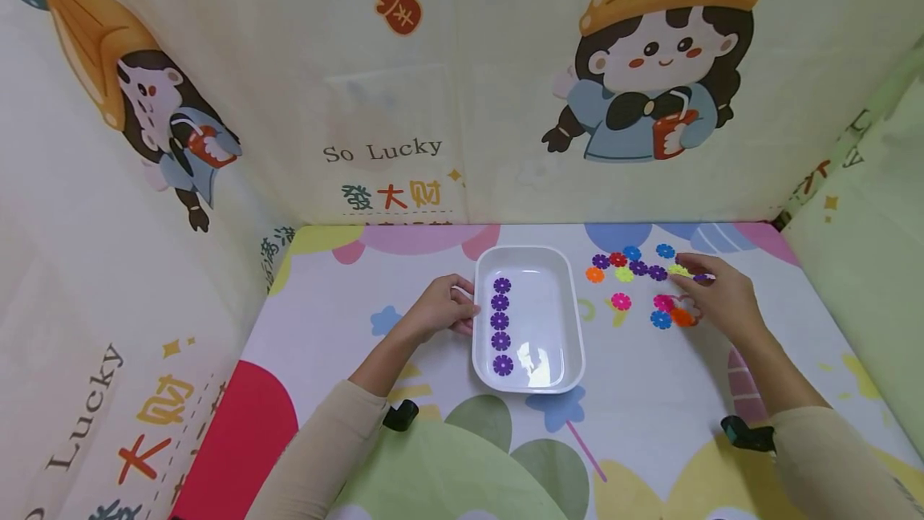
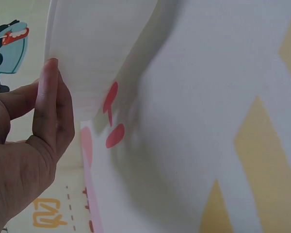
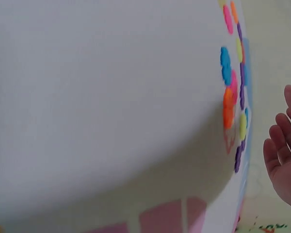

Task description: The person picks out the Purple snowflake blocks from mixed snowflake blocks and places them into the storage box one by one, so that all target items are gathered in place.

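A white tray point(image 1: 559, 303) stands in the middle of the table, with a column of several purple flower-shaped discs point(image 1: 500, 320) along its left side. My left hand point(image 1: 442, 307) is at the tray's left rim and pinches it between thumb and fingers; in the left wrist view its fingers point(image 2: 47, 104) lie against the outer wall. To the right, my right hand point(image 1: 722, 299) hovers over loose discs, thumb and fingers apart and relaxed. Beneath its fingertips lie a yellow disc point(image 1: 678, 270) and a partly hidden purple one. The right wrist view shows nothing between the fingers point(image 3: 281, 145).
Other loose discs spread right of the tray: an orange one point(image 1: 595, 274), a red one point(image 1: 618, 260), a blue one point(image 1: 666, 250) and a pink one point(image 1: 621, 301), among several more. A printed cloth covers the table point(image 1: 635, 392), and printed cloth walls point(image 1: 505, 103) enclose it.
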Demonstrator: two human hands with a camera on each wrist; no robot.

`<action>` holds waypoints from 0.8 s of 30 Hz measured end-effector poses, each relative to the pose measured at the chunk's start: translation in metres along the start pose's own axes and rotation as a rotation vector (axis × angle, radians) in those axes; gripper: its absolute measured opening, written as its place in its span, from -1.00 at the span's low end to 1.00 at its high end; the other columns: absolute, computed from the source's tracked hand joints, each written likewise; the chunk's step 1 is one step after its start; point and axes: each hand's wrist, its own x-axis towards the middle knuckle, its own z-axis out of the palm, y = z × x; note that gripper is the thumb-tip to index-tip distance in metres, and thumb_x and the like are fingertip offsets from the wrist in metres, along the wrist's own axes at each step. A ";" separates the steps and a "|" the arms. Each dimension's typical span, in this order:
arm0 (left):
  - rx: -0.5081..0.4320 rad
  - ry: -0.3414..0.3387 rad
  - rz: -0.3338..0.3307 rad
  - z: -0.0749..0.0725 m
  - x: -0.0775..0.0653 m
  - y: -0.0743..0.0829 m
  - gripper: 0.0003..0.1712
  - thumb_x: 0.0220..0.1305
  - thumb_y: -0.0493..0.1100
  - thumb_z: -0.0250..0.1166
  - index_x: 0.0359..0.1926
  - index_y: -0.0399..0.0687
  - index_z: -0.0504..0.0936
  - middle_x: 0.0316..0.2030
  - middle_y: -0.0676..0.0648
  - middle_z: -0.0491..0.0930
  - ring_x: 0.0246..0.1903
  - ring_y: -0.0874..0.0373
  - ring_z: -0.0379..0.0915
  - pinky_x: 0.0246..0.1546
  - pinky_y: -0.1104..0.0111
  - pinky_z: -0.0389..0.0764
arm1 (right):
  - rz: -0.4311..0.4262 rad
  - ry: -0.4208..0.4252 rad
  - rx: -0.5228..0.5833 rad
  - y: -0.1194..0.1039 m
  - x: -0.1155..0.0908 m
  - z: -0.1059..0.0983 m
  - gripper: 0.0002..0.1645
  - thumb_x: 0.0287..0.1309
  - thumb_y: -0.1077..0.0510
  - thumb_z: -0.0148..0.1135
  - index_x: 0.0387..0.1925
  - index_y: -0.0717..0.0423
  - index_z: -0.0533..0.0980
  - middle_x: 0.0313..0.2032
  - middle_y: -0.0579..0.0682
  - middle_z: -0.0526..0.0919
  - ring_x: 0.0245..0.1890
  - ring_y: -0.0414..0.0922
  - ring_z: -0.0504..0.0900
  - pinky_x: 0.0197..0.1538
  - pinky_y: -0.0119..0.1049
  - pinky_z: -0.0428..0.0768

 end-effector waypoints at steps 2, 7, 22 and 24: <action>-0.001 0.002 0.003 0.000 0.000 0.000 -0.62 0.36 -0.39 0.32 0.14 -0.32 0.45 -0.30 -0.20 0.66 -0.55 0.13 0.67 -0.37 0.12 0.87 | 0.027 0.010 -0.024 0.009 0.001 -0.002 -0.34 0.44 -0.08 0.25 0.40 0.17 0.43 0.24 0.37 0.50 0.18 0.35 0.48 -0.18 -0.46 0.75; -0.007 0.003 0.007 0.001 0.000 0.000 -0.61 0.36 -0.40 0.32 0.15 -0.33 0.45 -0.30 -0.20 0.65 -0.56 0.15 0.66 -0.37 0.13 0.87 | 0.075 0.027 -0.049 0.028 0.003 -0.005 -0.34 0.47 -0.08 0.22 0.39 0.25 0.42 0.26 0.41 0.41 0.19 0.38 0.44 0.09 0.26 0.71; -0.020 0.020 -0.010 0.002 -0.001 -0.001 -0.61 0.36 -0.39 0.33 0.15 -0.32 0.46 -0.31 -0.19 0.65 -0.55 0.15 0.66 -0.40 0.19 0.86 | 0.172 -0.056 -0.081 0.049 0.016 -0.011 -0.36 0.50 -0.04 0.17 0.36 0.35 0.40 0.17 0.46 0.45 0.17 0.41 0.41 0.19 0.29 0.66; -0.026 0.023 -0.013 0.002 -0.002 -0.001 -0.62 0.36 -0.38 0.33 0.14 -0.32 0.46 -0.31 -0.18 0.65 -0.55 0.15 0.66 -0.40 0.19 0.86 | 0.184 -0.062 -0.076 0.049 0.017 -0.010 -0.38 0.50 -0.02 0.17 0.34 0.36 0.40 0.16 0.47 0.44 0.18 0.41 0.40 0.24 0.33 0.62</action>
